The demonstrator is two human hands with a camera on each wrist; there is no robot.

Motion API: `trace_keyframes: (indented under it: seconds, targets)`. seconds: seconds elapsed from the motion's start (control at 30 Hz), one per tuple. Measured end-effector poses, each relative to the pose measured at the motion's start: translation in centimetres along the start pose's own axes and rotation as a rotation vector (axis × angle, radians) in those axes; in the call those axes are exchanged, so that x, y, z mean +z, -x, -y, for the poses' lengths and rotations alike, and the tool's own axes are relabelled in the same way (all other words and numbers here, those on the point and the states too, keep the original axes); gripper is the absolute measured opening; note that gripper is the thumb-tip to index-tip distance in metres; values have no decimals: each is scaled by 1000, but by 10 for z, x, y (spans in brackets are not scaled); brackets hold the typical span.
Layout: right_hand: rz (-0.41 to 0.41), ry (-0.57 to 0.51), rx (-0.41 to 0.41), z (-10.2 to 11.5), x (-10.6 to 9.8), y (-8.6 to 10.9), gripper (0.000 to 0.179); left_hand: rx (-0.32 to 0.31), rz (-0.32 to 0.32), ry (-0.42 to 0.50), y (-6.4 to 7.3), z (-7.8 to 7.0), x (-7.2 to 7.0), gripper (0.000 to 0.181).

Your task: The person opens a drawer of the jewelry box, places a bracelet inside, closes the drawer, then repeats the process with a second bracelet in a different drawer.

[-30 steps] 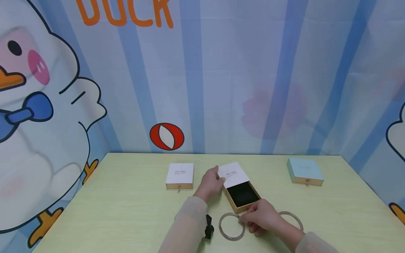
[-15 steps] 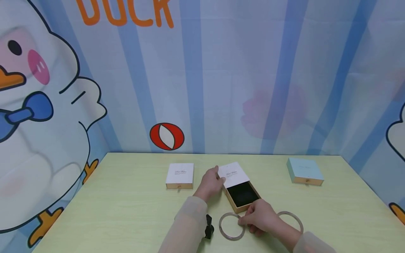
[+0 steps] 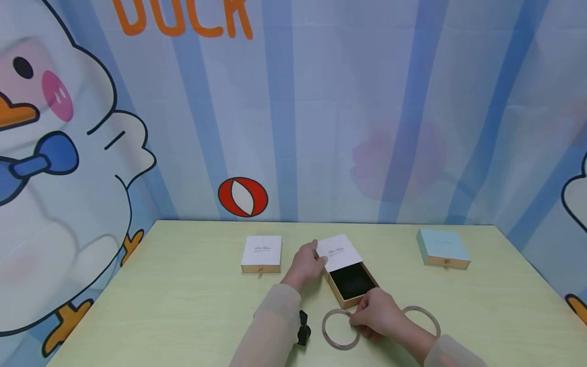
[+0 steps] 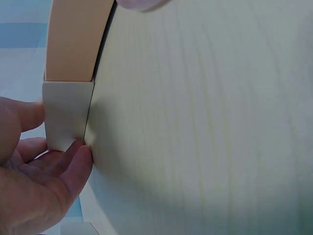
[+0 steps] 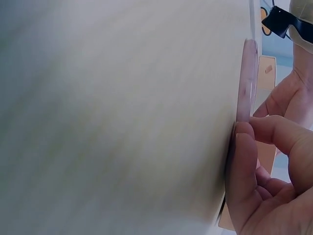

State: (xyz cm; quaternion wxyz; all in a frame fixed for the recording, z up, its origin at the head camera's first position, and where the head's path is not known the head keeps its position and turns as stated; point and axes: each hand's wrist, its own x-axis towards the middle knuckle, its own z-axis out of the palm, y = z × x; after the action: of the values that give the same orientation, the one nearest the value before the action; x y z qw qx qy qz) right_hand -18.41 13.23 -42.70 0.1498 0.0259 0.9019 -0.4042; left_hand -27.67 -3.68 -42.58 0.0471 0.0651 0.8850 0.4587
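My left hand (image 3: pixel 305 266) grips the sleeve end of a white-topped drawer box (image 3: pixel 338 253) in the middle of the table. Its drawer is pulled partway out toward me, showing a black lining (image 3: pixel 352 281). In the left wrist view, thumb and fingers hold the sleeve's end (image 4: pixel 68 112). Just in front of the drawer, my right hand (image 3: pixel 380 313) pinches the right edge of a pale, greyish bangle (image 3: pixel 326 334) between thumb and fingers. The right wrist view shows that bangle (image 5: pixel 247 81) low over the tabletop. A second bangle (image 3: pixel 428 315) lies behind my right wrist, partly hidden.
A closed white drawer box (image 3: pixel 261 250) stands to the left of the held box, and a light blue one (image 3: pixel 442 244) at the back right. The pale wood table (image 3: pixel 183 306) ends at a duck-printed curtain (image 3: pixel 321 102). A black strap (image 3: pixel 303 329) hangs by my left wrist.
The bangle in my right fingers has shifted slightly to the right along the table. My left hand and the box have stayed where they were.
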Motion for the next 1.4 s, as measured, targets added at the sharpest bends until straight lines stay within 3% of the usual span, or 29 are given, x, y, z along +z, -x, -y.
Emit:
trace_keyframes:
  seconds: [0.47, 0.8, 1.07, 1.4]
  targets:
    - [0, 65, 4, 3, -1, 1, 20, 1, 2, -18, -2, 1, 0, 56]
    - [-43, 16, -23, 0, -4, 3, 17, 5, 6, -14, -1, 1, -1, 56]
    - [54, -103, -35, -10, -7, 2, 7, 4, 2, -19, -1, 2, -2, 56]
    - [156, -237, -31, -16, -15, 7, 15, 7, 8, -28, 0, 1, -3, 55]
